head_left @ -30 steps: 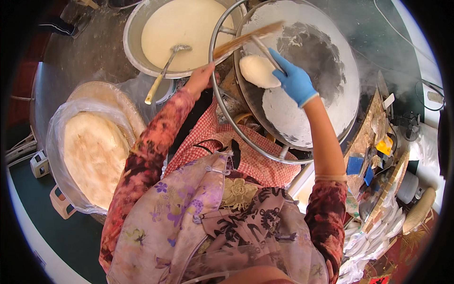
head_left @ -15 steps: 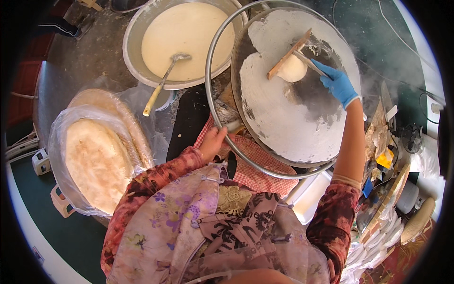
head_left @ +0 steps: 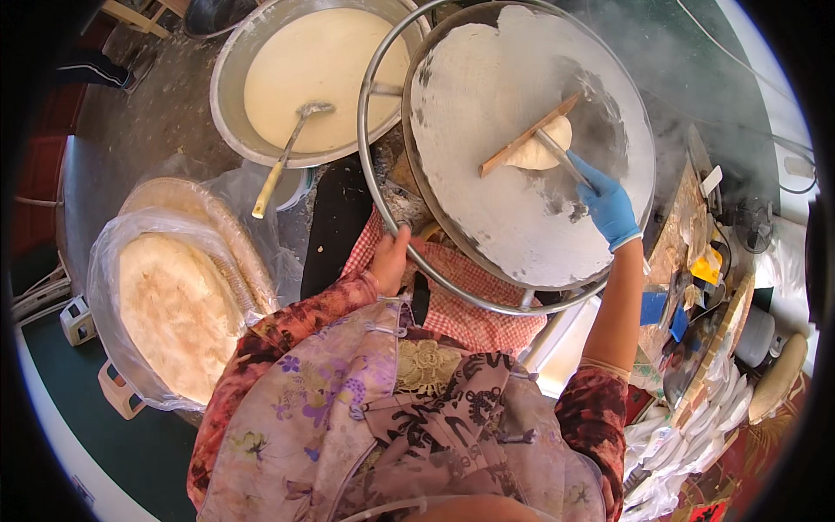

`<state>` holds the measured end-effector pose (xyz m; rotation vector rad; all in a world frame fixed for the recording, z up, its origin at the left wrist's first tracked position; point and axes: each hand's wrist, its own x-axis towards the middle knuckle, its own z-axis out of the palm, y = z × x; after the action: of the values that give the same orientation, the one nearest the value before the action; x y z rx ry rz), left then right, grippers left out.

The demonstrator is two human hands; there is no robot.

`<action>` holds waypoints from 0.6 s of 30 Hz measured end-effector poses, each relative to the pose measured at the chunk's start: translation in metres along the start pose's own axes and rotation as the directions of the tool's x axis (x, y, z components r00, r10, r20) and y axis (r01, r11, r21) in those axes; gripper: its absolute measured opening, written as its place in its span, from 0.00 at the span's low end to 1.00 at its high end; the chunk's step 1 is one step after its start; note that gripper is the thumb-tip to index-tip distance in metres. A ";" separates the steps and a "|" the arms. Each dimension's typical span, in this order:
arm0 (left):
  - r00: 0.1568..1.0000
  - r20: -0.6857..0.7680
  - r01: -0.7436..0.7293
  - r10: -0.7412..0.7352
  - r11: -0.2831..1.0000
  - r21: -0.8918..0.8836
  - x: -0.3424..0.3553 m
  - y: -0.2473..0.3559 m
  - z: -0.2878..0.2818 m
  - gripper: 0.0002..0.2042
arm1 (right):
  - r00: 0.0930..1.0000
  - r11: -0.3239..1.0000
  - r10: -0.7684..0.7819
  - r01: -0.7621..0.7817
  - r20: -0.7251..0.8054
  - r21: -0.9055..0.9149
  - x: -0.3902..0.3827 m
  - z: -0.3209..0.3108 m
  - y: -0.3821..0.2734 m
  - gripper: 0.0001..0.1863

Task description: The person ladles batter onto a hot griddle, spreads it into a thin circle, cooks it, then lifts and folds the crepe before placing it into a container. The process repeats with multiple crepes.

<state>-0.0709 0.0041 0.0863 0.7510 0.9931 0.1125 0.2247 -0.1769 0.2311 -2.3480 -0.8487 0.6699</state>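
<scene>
spreading batter across the hot griddle — the pass is part done

the gloved right hand [head_left: 609, 207] is closed around the thin handle of a wooden spreader [head_left: 528, 136], its blade lying on the round griddle [head_left: 487, 217] against a mound of batter [head_left: 541, 151] near the far side; the bare left hand [head_left: 390, 259] grips the metal ring [head_left: 370, 187] at the near edge. by my reading, the next move calls for sweeping that mound over the dark bare patch — evenly and thin.

Wooden T-shaped spreader [head_left: 528, 137] lies tilted across pale batter lump [head_left: 541, 150] on the round, batter-coated griddle [head_left: 487, 200].
</scene>
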 end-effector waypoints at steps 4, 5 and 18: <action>0.985 0.165 0.029 -0.058 0.984 0.174 0.033 0.042 -0.027 0.16 | 0.998 0.994 0.066 -0.065 -0.014 0.082 -0.014 0.006 0.006 0.22; 0.979 0.174 0.045 -0.106 0.946 0.320 0.051 0.060 -0.035 0.15 | 0.999 0.994 0.044 -0.041 -0.028 0.096 -0.017 0.008 0.007 0.22; 0.992 0.101 0.059 -0.075 0.987 0.152 0.006 0.004 -0.014 0.15 | 0.979 0.966 0.203 -0.202 0.009 0.164 -0.053 0.013 0.013 0.23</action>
<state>-0.0778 0.0166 0.0797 0.8502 0.9309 -0.0609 0.1859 -0.2173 0.2273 -2.3036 -0.5311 0.7827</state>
